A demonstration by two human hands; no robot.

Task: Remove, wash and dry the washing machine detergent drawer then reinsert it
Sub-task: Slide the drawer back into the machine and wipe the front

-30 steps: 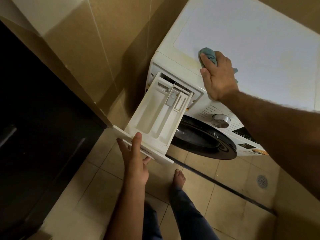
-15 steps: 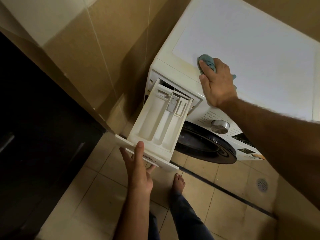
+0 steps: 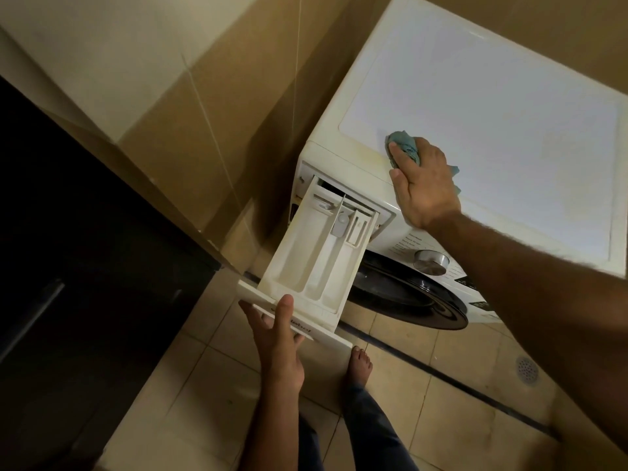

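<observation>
While your left hand (image 3: pixel 277 338) grips the front panel of the detergent drawer (image 3: pixel 316 253), thumb over the top edge and fingers curled beneath, the drawer juts far out of the white washing machine (image 3: pixel 475 107), its back end in the slot. Its long compartments look empty; a small pale insert sits at the far end. Your right hand (image 3: pixel 423 185) rests on the machine's top near edge, fingers together, clasping a crumpled blue cloth (image 3: pixel 404 147).

My bare foot (image 3: pixel 357 367) stands on the beige floor tiles (image 3: pixel 424 413), a round drain (image 3: pixel 526 370) off right, dark cabinet (image 3: pixel 68 266) at left.
</observation>
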